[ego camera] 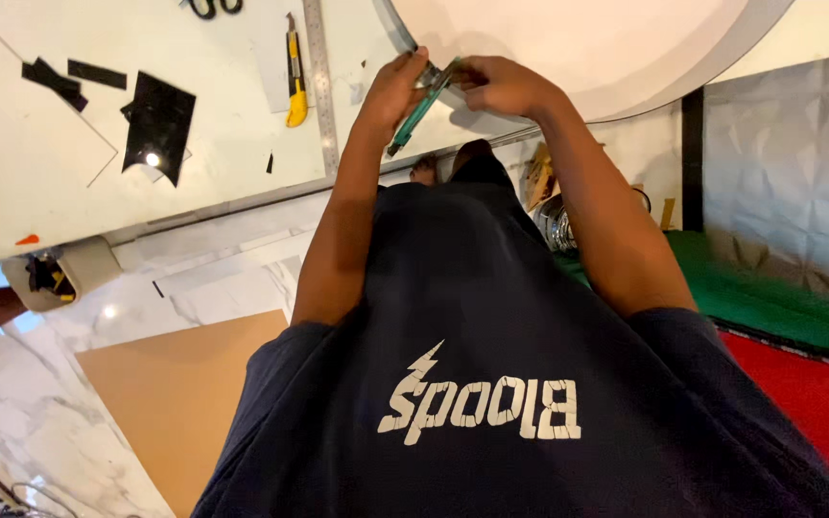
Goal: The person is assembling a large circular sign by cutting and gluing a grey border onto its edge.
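Both of my hands meet at the far edge of a white worktable. My left hand grips a slim green-handled cutter, which slants down toward me. At the cutter's upper metal end, my right hand pinches it with fingers closed. The hands sit over the rim of a large round white disc lying on the table. My dark blue shirt fills the lower part of the view and hides what is under it.
A yellow utility knife lies beside a long metal ruler. Black sheet scraps and scissors are to the left. On the marble floor lie a brown cardboard sheet, a green mat and a red mat.
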